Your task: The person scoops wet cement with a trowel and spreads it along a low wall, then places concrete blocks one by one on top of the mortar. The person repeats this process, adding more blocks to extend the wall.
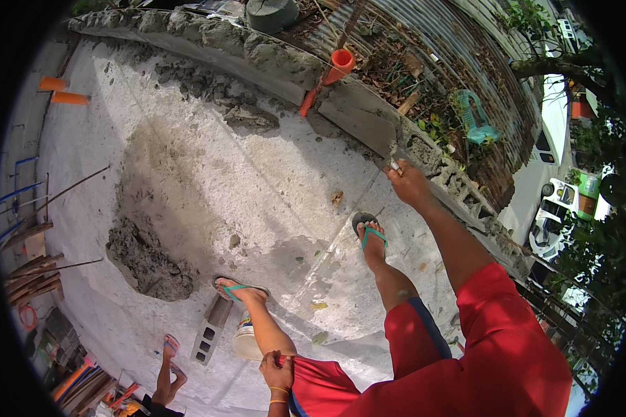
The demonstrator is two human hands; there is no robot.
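Bent over a sunlit concrete floor, the person I follow from afar has the right hand (pixel 407 184) closed around a small, pale-ended object (pixel 395 165), its kind unclear to me, against the edge of a low, partly plastered wall (pixel 358 119). The left hand (pixel 277 374) rests by the hem of the red shorts (pixel 323 382); whether it grips cloth, I cannot tell. Grey mortar (pixel 149 260) lies heaped beyond the left foot (pixel 240 290).

One mortar heap (pixel 149 264) is lying left of centre, one hollow block (pixel 212 328) below; two green-strapped flip-flops (pixel 238 287) are showing mid-frame.
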